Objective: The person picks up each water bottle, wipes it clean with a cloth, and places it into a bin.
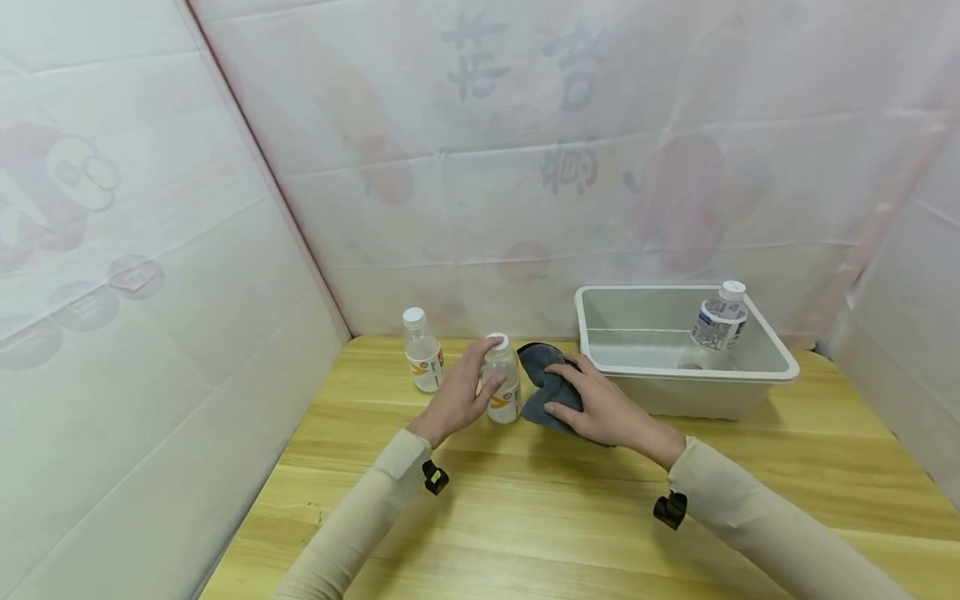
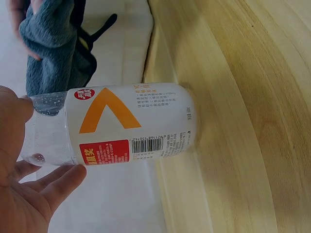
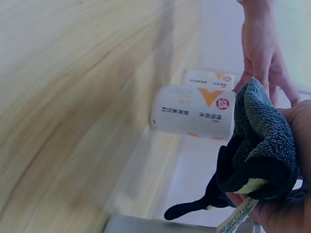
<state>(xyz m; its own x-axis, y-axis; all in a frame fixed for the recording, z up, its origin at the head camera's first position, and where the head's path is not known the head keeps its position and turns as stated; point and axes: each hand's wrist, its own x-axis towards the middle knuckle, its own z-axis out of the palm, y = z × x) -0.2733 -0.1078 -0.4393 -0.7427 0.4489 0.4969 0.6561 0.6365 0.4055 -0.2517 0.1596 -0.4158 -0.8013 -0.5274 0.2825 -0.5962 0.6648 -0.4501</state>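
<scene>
A clear plastic bottle (image 1: 505,403) with a white cap and an orange-and-white label stands upright on the table, its upper part in the grip of my left hand (image 1: 457,393). The left wrist view shows the fingers and thumb around the bottle's (image 2: 112,124) clear shoulder, above the label. My right hand (image 1: 606,410) holds a bunched dark grey cloth (image 1: 553,390) just right of that bottle. In the right wrist view the cloth (image 3: 267,133) has a black edge, a black loop and a white tag. Whether the cloth touches the bottle I cannot tell.
A second, similar bottle (image 1: 423,358) stands to the left, behind my left hand. At the back right sits a pale grey bin (image 1: 675,392) with a bottle (image 1: 720,318) leaning in its right side. White printed sheets (image 1: 480,208) enclose the wooden table (image 1: 525,533).
</scene>
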